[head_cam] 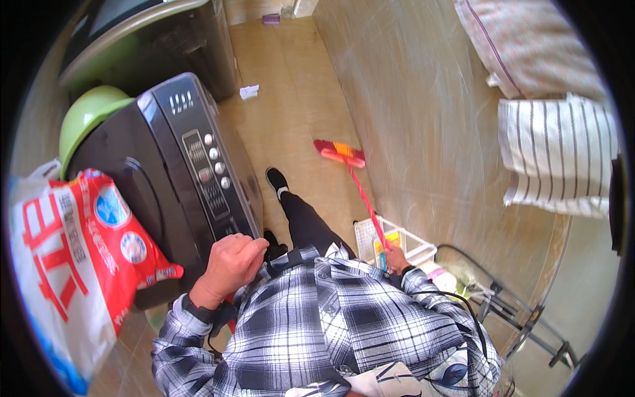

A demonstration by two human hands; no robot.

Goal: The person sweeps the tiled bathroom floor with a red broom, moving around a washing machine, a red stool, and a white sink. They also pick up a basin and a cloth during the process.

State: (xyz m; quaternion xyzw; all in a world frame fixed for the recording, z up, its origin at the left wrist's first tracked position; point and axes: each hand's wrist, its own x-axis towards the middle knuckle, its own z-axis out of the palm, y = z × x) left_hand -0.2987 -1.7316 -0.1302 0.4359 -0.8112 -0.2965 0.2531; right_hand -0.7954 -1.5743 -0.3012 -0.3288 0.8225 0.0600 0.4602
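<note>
My right hand [395,259] is closed around the red handle [367,208] of a broom. The broom head [340,151], with red and yellow bristles, is on the floor near the wall. In a curled fist, my left hand [232,265] is beside the front corner of a dark top-loading washing machine [171,149]. Its palm side is hidden, so I cannot tell whether it holds anything. A bit of something red [231,300] shows below that wrist, mostly covered by the sleeve.
Crumpled white paper [249,92] and a small purple object [271,19] lie on the floor. A large red-and-white bag [74,238] and green basin [89,114] are on the washer. A white rack [412,243] and folding metal frame [521,322] are at right; striped cloth [555,154] hangs above.
</note>
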